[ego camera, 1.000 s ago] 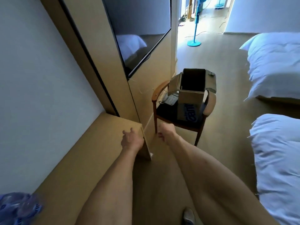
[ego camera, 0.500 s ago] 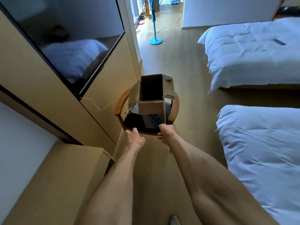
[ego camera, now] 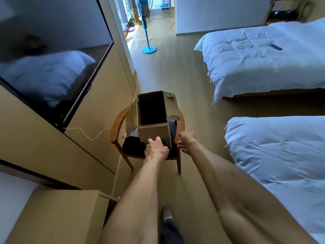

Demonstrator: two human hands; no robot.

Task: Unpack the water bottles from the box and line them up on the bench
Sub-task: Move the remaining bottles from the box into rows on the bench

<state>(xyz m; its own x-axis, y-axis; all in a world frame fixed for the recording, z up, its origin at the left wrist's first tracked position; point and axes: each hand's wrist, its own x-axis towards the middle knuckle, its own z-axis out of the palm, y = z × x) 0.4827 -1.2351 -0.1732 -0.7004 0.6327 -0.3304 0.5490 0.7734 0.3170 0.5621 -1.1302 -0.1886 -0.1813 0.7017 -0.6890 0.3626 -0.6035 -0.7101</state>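
Cardboard box (ego camera: 154, 118) is seen open-topped on the wooden chair (ego camera: 117, 127); interior dark, no bottles discernible.

Left hand (ego camera: 155, 149) is held with fingers loosely extended at the near flap, right hand (ego camera: 186, 143) loosely curled beside the corner; nothing is gripped. Bottles are judged heavy if full, smooth and slippery; a grip round the body is advised. Bench (ego camera: 59, 215) is seen near-left.

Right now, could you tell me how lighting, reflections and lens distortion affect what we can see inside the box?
Head view: daylight comes from the far doorway, so the open box on the chair shows only a dark interior and no bottles can be made out; the glossy TV screen reflects a bed; wide-angle distortion bends the walls and stretches both forearms; the left hand and right hand look slightly soft.
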